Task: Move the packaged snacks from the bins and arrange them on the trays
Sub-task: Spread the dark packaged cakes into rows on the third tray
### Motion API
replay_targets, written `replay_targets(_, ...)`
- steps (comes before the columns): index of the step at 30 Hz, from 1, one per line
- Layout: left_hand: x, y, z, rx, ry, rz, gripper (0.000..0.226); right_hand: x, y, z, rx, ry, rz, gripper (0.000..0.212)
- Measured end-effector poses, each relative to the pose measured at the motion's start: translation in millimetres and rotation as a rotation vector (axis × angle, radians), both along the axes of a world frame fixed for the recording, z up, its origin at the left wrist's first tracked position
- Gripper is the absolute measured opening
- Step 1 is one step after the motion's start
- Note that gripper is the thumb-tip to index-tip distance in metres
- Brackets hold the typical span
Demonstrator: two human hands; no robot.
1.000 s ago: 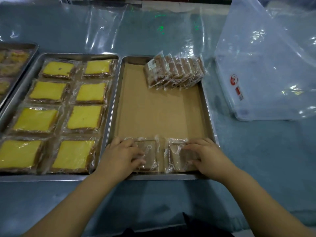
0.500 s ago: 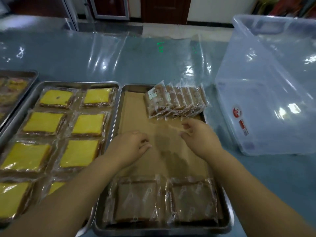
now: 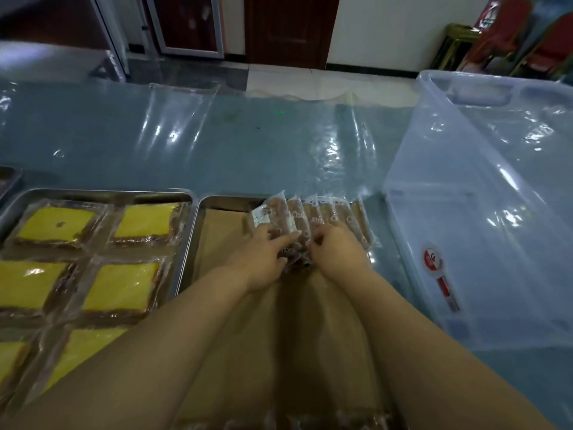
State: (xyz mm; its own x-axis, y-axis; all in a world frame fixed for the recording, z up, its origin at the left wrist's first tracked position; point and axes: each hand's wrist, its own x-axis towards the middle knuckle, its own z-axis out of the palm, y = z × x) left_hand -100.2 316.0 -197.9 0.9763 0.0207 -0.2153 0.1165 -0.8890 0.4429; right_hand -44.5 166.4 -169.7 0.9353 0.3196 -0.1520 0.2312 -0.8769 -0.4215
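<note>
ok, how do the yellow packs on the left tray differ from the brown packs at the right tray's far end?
Yellow packs lie flat in a grid; brown packs stand on edge, overlapping. Yellow packs are untouched; left hand and right hand hold brown packs. Both clear-wrapped.

The packet row (image 3: 313, 214) on the lined tray (image 3: 229, 199), far end; filled tray (image 3: 93, 192) left, bin (image 3: 449, 218) right

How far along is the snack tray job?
Done: the left tray holds yellow cake packets. In hand: the left hand and right hand are on the stack of brown packets at the far end of the paper-lined tray. Left: most of its paper is bare, so those need spreading out.
</note>
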Motion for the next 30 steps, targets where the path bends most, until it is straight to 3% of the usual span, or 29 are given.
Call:
replay_targets(8, -12, -3, 3, -0.101, -0.162, 0.138, 0.028, -4, -3, -5, 0.086, 0.011, -0.065, 0.015)
replay_targets(11, -32, -2, 5, -0.09, -0.243, 0.185, 0.018, -16, -8, -5, 0.22, 0.045, -0.093, 0.012)
replay_targets(15, -72, -2, 4, -0.31, -0.338, 0.319, 0.042, -41, -20, -11, 0.434, 0.055, -0.175, 0.018)
replay_targets(22, -124, 12, 12, -0.861, -0.325, 0.606, 0.037, -79, -58, -16, 0.657, 0.009, -0.265, 0.025)
replay_targets(25, -138, 18, 16, -0.852, -0.339, 0.651, 0.036, -92, -78, -13, 0.71, -0.048, -0.232, 0.03)
replay_targets(30, -150, 19, 8, -0.831, -0.142, 0.729, 0.016, -112, -99, -6, 0.731, -0.201, -0.134, 0.04)
